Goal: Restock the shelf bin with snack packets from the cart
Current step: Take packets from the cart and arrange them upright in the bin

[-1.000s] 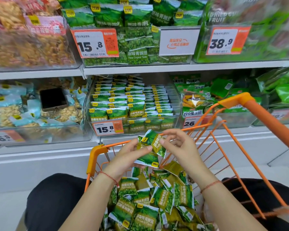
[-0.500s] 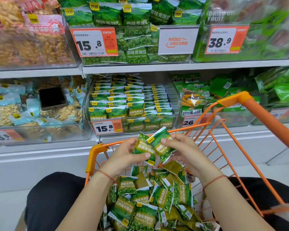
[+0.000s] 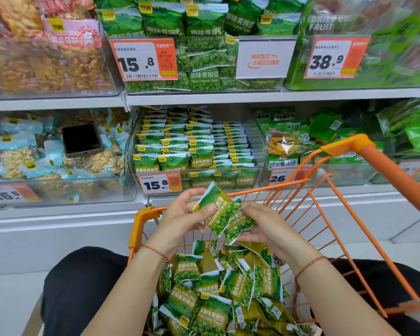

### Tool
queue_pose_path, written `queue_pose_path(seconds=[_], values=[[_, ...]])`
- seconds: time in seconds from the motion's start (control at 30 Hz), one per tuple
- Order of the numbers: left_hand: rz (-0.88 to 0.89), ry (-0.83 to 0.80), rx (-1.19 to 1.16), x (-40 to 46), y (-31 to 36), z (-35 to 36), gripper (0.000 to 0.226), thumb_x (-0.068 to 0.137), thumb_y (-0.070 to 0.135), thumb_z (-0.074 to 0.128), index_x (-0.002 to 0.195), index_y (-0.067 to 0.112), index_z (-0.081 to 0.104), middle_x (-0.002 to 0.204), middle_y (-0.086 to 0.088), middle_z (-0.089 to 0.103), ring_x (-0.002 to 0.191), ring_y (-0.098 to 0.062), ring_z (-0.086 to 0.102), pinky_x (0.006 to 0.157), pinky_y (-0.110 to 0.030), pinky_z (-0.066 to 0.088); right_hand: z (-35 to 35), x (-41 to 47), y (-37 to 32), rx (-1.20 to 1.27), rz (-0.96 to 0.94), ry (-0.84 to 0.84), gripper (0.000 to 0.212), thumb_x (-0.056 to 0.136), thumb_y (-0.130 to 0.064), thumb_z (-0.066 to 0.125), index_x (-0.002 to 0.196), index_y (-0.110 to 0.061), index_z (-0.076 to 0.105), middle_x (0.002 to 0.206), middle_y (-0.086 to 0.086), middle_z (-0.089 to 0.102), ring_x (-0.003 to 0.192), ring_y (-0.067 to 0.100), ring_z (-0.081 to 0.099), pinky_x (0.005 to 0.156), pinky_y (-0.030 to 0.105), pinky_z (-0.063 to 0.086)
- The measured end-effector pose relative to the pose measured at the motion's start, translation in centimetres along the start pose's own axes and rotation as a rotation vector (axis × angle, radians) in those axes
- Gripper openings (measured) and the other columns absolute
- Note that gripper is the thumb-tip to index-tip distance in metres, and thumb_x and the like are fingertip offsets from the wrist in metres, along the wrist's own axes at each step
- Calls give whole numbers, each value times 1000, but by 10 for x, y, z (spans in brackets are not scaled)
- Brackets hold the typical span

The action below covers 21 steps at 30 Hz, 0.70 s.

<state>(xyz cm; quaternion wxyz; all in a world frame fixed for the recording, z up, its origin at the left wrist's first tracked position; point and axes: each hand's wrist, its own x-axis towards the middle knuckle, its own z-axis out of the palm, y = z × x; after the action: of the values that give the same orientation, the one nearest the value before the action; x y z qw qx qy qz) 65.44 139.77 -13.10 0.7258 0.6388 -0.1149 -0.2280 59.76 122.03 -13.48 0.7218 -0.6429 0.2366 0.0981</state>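
Squaring up two small green foil packets of garlic peas [image 3: 224,215], the left hand [image 3: 182,218] pinches the upper one and the right hand [image 3: 264,227] cups the lower, likely so they slot in neatly. They hang above the front rim of the orange wire cart [image 3: 308,190], where loose packets [image 3: 211,294] are piled, just before the clear plastic shelf bin [image 3: 258,177] with its upright rows.
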Motion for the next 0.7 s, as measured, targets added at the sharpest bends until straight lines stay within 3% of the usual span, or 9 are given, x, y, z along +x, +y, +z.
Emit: queue_pose_path(seconds=[0.07, 0.13, 0.23, 0.33, 0.47, 0.53, 0.6, 0.7], values=[[3, 28, 140, 1, -3, 2, 29, 76, 9, 73, 100, 11, 56, 73, 5, 71, 51, -7, 58, 44, -21, 47, 1, -3, -2, 34, -3, -78, 35, 95, -36, 53, 121, -15, 59, 123, 4, 63, 94, 26, 70, 75, 33, 59], [31, 52, 254, 0, -6, 5, 27, 75, 9, 76, 91, 14, 55, 75, 5, 70, 50, -7, 57, 47, -22, 49, 4, -7, -4, 32, -34, -137, 34, 93, -41, 53, 115, -17, 62, 107, -3, 69, 87, 11, 71, 81, 38, 58], [121, 78, 359, -2, -10, 8, 26, 74, 14, 79, 90, 19, 59, 92, 8, 66, 69, -3, 61, 61, -17, 52, 6, -11, -2, -70, -98, -167, 51, 80, -45, 64, 122, -16, 58, 118, -7, 63, 102, 6, 64, 89, 39, 56], [216, 125, 540, -2, -12, 8, 26, 72, 26, 80, 88, 33, 60, 95, 19, 63, 89, 12, 54, 74, -2, 40, 6, -13, 0, -182, -186, -191, 36, 79, -32, 71, 113, -24, 61, 112, -6, 69, 102, 8, 65, 92, 37, 54], [244, 130, 447, -5, -5, 8, 25, 71, 37, 74, 93, 33, 63, 104, 12, 62, 96, 10, 54, 78, -12, 46, 4, -14, -2, -160, -266, -237, 39, 73, -31, 72, 110, -32, 60, 105, -12, 72, 102, 9, 67, 89, 36, 55], [194, 94, 323, -6, 1, 7, 38, 66, 40, 72, 102, 30, 62, 105, 13, 66, 99, 9, 58, 81, -17, 50, 4, -13, -4, -156, -298, -258, 37, 77, -24, 71, 111, -33, 59, 103, -18, 71, 101, 5, 66, 82, 27, 55], [151, 91, 298, -1, 8, 5, 48, 64, 39, 74, 109, 29, 59, 97, 11, 70, 96, 5, 62, 81, -10, 47, 4, -11, -7, -197, -320, -248, 36, 83, -13, 69, 113, -30, 60, 103, -19, 71, 98, 0, 66, 74, 15, 50], [183, 98, 421, 12, 17, 2, 37, 68, 29, 79, 101, 31, 61, 91, 9, 68, 88, 4, 63, 81, -9, 46, 5, 0, -16, -350, -369, -196, 31, 83, -13, 72, 111, -26, 64, 107, -9, 70, 92, 3, 66, 74, 12, 47]])
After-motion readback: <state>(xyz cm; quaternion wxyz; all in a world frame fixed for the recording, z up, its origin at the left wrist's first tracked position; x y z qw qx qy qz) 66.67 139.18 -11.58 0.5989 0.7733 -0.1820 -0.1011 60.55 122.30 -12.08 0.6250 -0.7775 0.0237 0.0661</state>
